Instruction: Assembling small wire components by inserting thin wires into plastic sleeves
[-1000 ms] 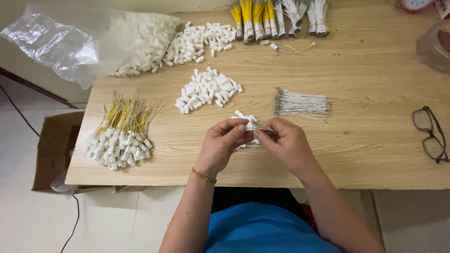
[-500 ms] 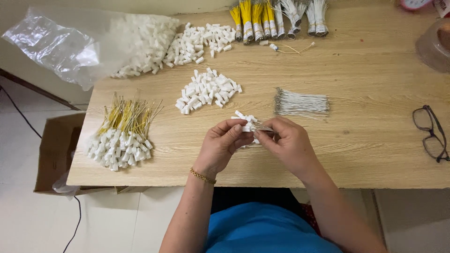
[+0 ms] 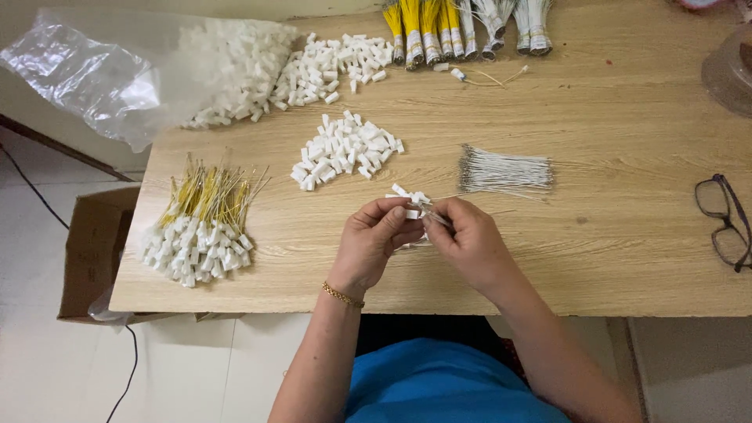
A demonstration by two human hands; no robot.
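Observation:
My left hand [image 3: 377, 237] and my right hand [image 3: 468, 241] meet over the wooden table [image 3: 595, 251], near its front edge. The left hand's fingers pinch a small white plastic piece [image 3: 412, 213]. The right hand's fingers grip a thin silver wire [image 3: 437, 221] whose end touches that piece. A few more white pieces [image 3: 409, 194] lie just beyond the fingertips. A flat bundle of silver wires [image 3: 505, 172] rests to the right, farther back. A small heap of white pieces [image 3: 345, 150] sits behind the hands.
A pile of white pieces with yellow wires [image 3: 202, 227] lies at the left. Farther back are a clear plastic bag [image 3: 86, 74], a larger heap of white pieces [image 3: 298, 66] and tied wire bundles [image 3: 462, 27]. Glasses [image 3: 724, 221] lie at the right. A cardboard box [image 3: 94, 251] stands on the floor.

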